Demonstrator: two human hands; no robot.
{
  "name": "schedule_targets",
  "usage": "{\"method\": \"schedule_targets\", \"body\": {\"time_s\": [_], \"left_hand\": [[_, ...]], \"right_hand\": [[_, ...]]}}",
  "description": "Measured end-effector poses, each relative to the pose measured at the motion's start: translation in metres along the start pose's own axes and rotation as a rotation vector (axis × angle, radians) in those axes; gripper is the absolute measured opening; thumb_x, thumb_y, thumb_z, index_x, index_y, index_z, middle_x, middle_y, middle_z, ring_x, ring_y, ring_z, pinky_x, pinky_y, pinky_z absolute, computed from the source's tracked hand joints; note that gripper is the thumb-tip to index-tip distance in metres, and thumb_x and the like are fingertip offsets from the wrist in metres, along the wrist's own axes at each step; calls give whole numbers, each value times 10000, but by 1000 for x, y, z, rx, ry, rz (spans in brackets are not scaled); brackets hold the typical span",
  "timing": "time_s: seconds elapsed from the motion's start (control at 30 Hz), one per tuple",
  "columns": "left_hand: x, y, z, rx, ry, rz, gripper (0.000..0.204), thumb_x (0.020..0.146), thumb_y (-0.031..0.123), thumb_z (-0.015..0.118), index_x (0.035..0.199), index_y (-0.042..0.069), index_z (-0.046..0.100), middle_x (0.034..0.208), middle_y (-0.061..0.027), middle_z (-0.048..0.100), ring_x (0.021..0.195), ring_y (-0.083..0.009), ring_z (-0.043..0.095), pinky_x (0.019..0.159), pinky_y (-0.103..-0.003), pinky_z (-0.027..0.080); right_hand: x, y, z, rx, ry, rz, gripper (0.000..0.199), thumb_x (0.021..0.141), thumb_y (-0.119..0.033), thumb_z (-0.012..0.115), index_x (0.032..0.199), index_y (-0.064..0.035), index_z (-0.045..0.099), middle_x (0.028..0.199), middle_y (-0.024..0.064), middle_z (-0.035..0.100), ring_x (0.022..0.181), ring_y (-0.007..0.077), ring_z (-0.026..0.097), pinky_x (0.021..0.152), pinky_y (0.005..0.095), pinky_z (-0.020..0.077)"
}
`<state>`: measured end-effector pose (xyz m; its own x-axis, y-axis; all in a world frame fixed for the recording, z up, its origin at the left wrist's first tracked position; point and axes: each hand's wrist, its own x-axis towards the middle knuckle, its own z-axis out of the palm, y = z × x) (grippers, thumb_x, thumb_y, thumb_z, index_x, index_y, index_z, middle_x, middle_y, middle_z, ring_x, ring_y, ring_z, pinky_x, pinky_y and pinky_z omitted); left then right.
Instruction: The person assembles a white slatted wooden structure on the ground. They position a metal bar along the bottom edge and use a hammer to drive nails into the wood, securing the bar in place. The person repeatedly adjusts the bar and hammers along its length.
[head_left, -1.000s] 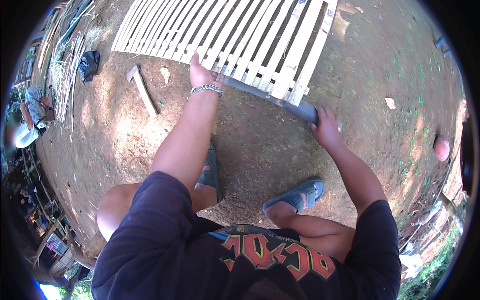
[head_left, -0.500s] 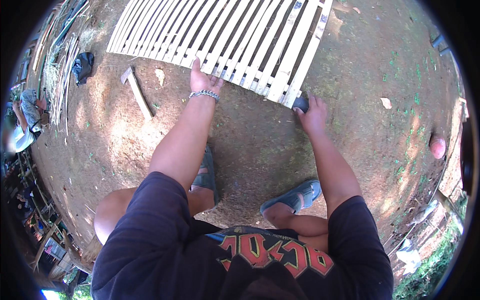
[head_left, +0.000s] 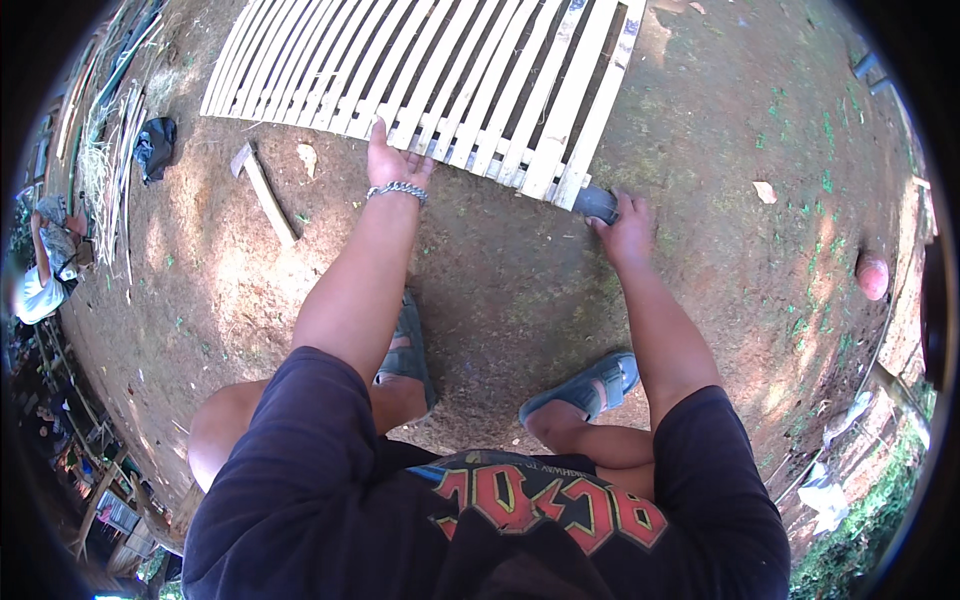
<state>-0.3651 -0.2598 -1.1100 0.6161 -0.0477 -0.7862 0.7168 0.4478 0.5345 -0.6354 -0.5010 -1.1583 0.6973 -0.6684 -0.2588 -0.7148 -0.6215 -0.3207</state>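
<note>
A white slatted wooden panel (head_left: 450,80) lies flat on the bare earth in front of me. My left hand (head_left: 393,160), with a metal chain bracelet on the wrist, presses its fingers on the near edge of the slats. My right hand (head_left: 625,228) grips a dark grey bar (head_left: 596,203) whose end pokes out from under the panel's near right corner. Most of the bar is hidden beneath the slats.
A wooden-handled hatchet (head_left: 262,188) lies on the dirt to the left, near a dark cloth (head_left: 155,145) and a pile of sticks (head_left: 105,170). Another person (head_left: 42,270) crouches at the far left. A pink ball (head_left: 872,275) rests at the right. My sandalled feet (head_left: 585,385) stand below.
My right hand has pushed the dark bar further under the panel, so less of it shows. The left hand stays on the slats' edge.
</note>
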Motion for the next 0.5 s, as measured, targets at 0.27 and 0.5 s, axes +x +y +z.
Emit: {"method": "schedule_targets", "body": {"time_s": [0.27, 0.5], "left_hand": [[12, -5, -11, 26, -12, -14, 1054, 934, 654, 594, 1612, -36, 175, 1629, -220, 286, 1518, -318, 298, 1259, -501, 199], [19, -9, -13, -5, 13, -16, 1095, 937, 618, 625, 1612, -68, 102, 1643, -258, 256, 1536, -347, 277, 1273, -515, 181]], "right_hand": [[12, -52, 12, 205, 45, -23, 714, 770, -144, 856, 1418, -106, 557, 1353, 199, 572, 1273, 397, 564, 1092, 457, 482], [8, -56, 18, 282, -19, -16, 723, 785, -60, 806, 1447, -107, 517, 1391, 204, 554, 1302, 399, 545, 1117, 457, 465]]}}
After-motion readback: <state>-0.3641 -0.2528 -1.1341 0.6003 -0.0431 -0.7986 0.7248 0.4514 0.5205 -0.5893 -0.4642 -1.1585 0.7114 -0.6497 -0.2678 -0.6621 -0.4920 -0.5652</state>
